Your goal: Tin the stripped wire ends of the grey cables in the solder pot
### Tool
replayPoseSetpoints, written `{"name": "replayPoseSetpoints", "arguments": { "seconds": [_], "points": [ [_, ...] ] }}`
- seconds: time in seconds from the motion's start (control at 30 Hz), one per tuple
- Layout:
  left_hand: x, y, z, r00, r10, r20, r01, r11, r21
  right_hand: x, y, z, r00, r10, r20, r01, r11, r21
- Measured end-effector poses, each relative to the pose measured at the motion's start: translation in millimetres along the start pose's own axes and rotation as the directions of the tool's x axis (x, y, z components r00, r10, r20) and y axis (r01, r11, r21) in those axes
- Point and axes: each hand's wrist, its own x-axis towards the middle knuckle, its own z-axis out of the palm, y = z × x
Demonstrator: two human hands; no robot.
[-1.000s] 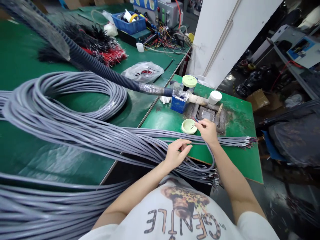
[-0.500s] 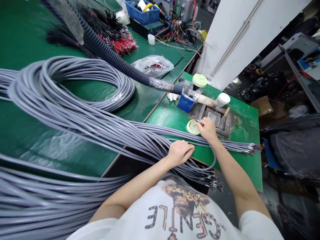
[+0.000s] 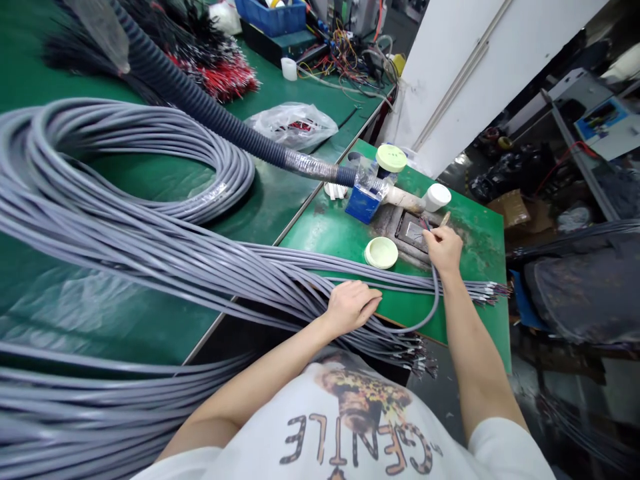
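Observation:
My right hand [image 3: 445, 249] pinches the end of a grey cable [image 3: 435, 299], whose thin coloured wires [image 3: 425, 224] stick out past my fingertips. They are over the square metal pot [image 3: 413, 231] set in a dirty frame. From that hand the cable curves down and back towards my left hand [image 3: 352, 307]. My left hand lies with curled fingers on the grey cable bundle [image 3: 290, 283] at the near bench edge; what is inside its grip is hidden. Left of the pot sits a shallow pale-yellow dish [image 3: 381, 254].
A corrugated hose [image 3: 235, 127] crosses above the bench to a nozzle beside a blue box [image 3: 363, 203]. A white cup [image 3: 437, 197] and a yellow-lidded jar [image 3: 391, 158] stand behind. A large cable coil [image 3: 220, 160] and a plastic bag [image 3: 295, 127] lie on the left table.
My right hand has moved right with the cable end, from above the pale-yellow dish to the metal pot. My left hand stays on the bundle. The view has shifted slightly.

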Motion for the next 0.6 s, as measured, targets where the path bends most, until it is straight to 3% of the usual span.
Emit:
{"name": "replayPoseSetpoints", "arguments": {
  "seconds": [0.2, 0.6],
  "points": [
    [-1, -1, 1.6, 1.000, 0.016, -0.017, -0.016, 1.000, -0.025, 6, 36, 18, 0.996, 0.087, -0.022, -0.090, 0.988, -0.123],
    [0, -1, 1.6, 1.000, 0.016, -0.019, -0.016, 1.000, -0.022, 9, 49, 36, 0.992, 0.119, 0.044, -0.109, 0.978, -0.179]
  ]
}}
